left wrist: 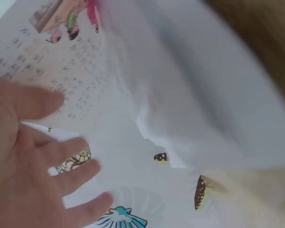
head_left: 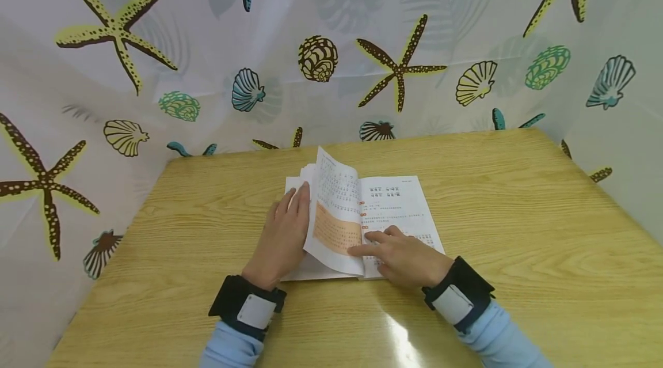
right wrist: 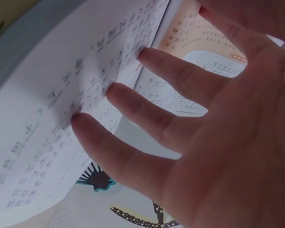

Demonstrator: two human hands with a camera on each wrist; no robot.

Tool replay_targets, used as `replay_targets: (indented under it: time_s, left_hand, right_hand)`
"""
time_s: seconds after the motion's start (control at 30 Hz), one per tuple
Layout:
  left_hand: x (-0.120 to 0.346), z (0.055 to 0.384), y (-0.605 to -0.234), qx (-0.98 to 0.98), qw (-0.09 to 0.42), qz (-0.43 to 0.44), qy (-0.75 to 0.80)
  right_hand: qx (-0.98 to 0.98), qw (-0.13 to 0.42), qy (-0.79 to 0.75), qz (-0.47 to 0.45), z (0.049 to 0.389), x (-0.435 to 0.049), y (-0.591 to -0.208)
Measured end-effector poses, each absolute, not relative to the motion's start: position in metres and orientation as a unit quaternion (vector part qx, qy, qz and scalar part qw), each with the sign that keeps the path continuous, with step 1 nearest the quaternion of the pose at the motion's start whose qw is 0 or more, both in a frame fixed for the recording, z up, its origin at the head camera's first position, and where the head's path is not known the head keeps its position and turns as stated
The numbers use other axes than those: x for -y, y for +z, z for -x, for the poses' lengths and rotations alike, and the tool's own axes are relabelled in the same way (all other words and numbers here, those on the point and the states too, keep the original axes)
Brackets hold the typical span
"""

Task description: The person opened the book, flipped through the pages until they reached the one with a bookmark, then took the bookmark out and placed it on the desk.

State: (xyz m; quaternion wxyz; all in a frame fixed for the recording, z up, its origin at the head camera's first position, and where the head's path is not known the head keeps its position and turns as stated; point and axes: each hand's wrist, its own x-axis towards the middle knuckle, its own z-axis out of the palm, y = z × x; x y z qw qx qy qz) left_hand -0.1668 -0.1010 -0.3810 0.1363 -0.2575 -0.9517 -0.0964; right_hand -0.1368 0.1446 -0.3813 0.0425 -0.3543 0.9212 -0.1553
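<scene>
An open book (head_left: 396, 189) with printed text lies on the table, one page (head_left: 334, 184) with an orange text block standing raised and curved over its left half. Beside that page, my left hand (head_left: 282, 235) lies over the left side of the book with its fingers extended. The left wrist view shows the same hand (left wrist: 42, 175) with thumb and fingers apart, near an illustrated page (left wrist: 71, 80). On the right half, my right hand (head_left: 409, 258) rests with its index finger reaching toward the fold. Its outstretched fingertips touch the printed paper in the right wrist view.
The wood-grain table (head_left: 197, 230) extends around the book on all sides. Behind it and at the sides hangs a white cloth (head_left: 279, 28) patterned with starfish and shells. Both wrists wear black bands, the left one (head_left: 248, 307) with a pale plate.
</scene>
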Motion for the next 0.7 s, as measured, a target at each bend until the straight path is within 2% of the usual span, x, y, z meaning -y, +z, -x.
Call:
replay_targets:
  time_s: [0.07,0.13,0.23,0.3,0.4,0.5,0.57,0.7]
  left_hand:
    - [0.099,0.168,-0.378,0.941,0.198,0.263,-0.078]
    - [0.097,0.168,-0.375,0.929,0.234,0.276,-0.081]
    - [0.094,0.166,-0.374,0.918,0.227,0.313,-0.087]
    - [0.093,0.165,-0.376,0.918,0.179,0.342,-0.093]
    - [0.089,0.163,-0.383,0.924,0.057,0.364,-0.104]
    - [0.086,0.161,-0.390,0.929,-0.053,0.344,-0.126]
    - [0.084,0.160,-0.392,0.932,-0.087,0.326,-0.133]
    - [0.081,0.158,-0.392,0.936,-0.096,0.312,-0.133]
  right_hand:
    - [-0.922,0.049,-0.158,0.350,0.137,-0.144,-0.381]
    - [-0.923,0.053,-0.156,0.347,0.137,-0.144,-0.381]
    - [-0.924,0.056,-0.152,0.347,0.137,-0.144,-0.380]
    - [-0.924,0.057,-0.148,0.348,0.138,-0.143,-0.380]
    - [-0.923,0.058,-0.143,0.352,0.138,-0.144,-0.380]
    - [-0.924,0.058,-0.138,0.353,0.138,-0.144,-0.380]
    - [-0.924,0.055,-0.135,0.353,0.138,-0.144,-0.381]
    - [-0.928,0.054,-0.130,0.346,0.138,-0.144,-0.381]
